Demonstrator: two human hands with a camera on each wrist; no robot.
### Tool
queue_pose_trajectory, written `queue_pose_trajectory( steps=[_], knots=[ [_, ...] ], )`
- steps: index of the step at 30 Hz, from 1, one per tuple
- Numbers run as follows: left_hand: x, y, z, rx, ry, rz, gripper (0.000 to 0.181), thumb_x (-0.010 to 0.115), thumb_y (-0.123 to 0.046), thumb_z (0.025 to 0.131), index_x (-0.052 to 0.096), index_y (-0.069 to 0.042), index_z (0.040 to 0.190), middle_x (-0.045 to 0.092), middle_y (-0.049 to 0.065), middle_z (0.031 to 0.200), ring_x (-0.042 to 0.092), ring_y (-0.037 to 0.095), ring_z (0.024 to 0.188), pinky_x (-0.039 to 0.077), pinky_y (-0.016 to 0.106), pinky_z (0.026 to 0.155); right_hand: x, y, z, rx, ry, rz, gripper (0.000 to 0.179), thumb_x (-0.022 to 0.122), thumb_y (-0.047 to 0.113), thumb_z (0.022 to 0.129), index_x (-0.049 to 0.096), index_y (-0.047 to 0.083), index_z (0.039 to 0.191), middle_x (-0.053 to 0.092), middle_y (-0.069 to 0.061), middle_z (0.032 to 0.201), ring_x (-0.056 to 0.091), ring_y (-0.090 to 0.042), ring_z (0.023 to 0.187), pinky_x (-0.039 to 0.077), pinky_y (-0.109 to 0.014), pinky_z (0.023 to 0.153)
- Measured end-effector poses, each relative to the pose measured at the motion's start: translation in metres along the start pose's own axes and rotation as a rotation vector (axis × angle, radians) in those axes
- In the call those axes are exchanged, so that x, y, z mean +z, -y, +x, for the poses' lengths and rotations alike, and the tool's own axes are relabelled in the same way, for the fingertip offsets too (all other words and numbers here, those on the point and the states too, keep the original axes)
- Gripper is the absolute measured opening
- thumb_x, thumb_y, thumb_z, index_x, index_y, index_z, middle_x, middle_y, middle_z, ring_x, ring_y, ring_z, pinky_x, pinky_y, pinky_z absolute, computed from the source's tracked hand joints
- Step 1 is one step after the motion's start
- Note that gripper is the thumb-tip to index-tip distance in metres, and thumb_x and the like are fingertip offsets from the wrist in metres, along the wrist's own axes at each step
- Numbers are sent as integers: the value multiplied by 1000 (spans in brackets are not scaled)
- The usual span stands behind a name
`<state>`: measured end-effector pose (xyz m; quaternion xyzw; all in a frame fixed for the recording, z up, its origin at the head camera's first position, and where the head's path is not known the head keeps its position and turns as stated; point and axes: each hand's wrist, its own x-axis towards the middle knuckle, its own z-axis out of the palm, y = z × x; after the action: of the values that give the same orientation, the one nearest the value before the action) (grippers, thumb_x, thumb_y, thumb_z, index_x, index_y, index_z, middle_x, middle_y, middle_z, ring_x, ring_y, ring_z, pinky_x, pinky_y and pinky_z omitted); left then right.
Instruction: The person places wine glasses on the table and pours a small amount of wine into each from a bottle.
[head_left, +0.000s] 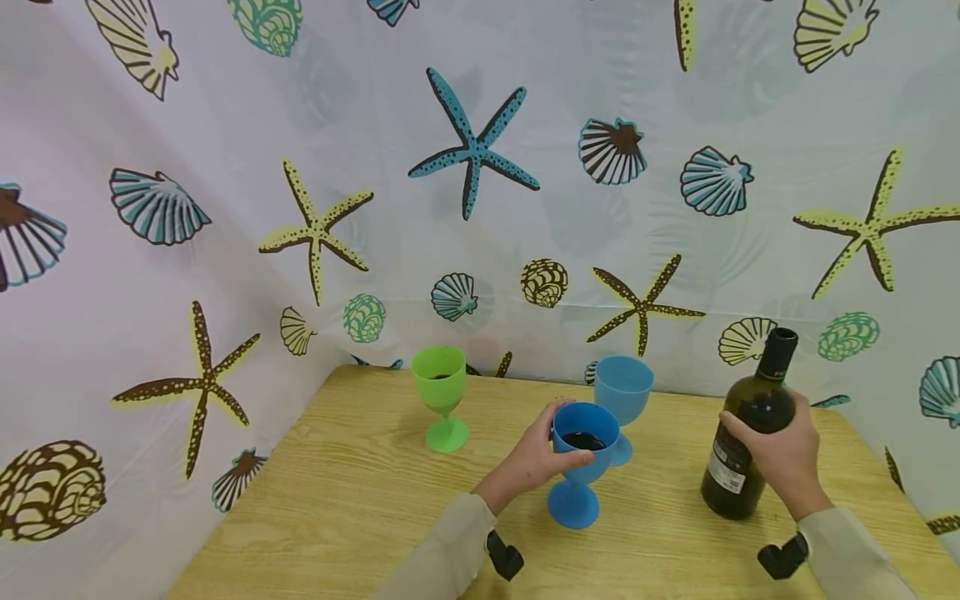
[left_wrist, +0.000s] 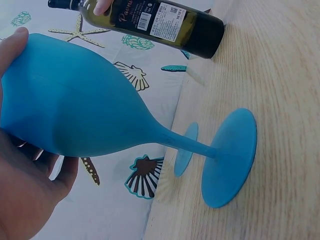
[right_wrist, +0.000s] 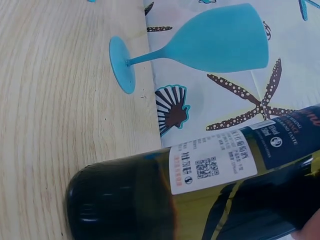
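Note:
Around the bowl of a blue goblet (head_left: 583, 473) curl the thumb and fingers of my left hand (head_left: 534, 457); dark liquid lies inside it. The goblet is upright, its foot at the tabletop in the left wrist view. My right hand (head_left: 786, 454) grips a dark wine bottle (head_left: 756, 402) by its upper body. The bottle leans slightly, neck up, with its base at the table. Its white back label (right_wrist: 212, 160) faces the right wrist camera. Behind the held goblet stands a lighter blue goblet (head_left: 624, 385), partly hidden by it in the head view.
A green goblet (head_left: 439, 390) with dark liquid in it stands at the back left of the wooden table (head_left: 337, 492). A white curtain (head_left: 525, 225) printed with starfish and shells hangs right behind the table's back edge and along its left side.

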<state>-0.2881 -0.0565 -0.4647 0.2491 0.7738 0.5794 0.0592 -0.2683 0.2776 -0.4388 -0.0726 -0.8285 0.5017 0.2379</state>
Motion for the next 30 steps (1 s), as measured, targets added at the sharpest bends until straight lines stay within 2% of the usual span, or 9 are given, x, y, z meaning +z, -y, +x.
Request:
queue_pose_trajectory(
  steps=[8, 21, 30],
  knots=[
    [1, -1, -1, -8, -1, -4, 76, 69, -32, 87, 26, -17, 148, 38, 6, 143, 37, 29, 131, 34, 52, 102, 1, -4, 1, 9, -46, 22, 84, 74, 34, 81, 26, 2, 142, 42, -24, 133, 43, -41, 118, 37, -60, 94],
    [2, 0, 0, -7, -2, -2, 75, 69, -31, 87, 27, -18, 147, 39, 5, 142, 38, 28, 130, 35, 51, 101, 4, -7, 2, 48, -66, 66, 87, 76, 33, 80, 24, 4, 144, 40, -22, 136, 41, -38, 120, 35, -58, 96],
    [1, -1, 2, 2, -39, 24, 76, 71, -33, 86, 29, -18, 147, 41, 7, 142, 40, 32, 128, 38, 53, 98, 6, -6, 2, 51, -80, 79, 87, 75, 31, 80, 24, 3, 144, 40, -21, 136, 42, -37, 121, 35, -57, 97]
  ],
)
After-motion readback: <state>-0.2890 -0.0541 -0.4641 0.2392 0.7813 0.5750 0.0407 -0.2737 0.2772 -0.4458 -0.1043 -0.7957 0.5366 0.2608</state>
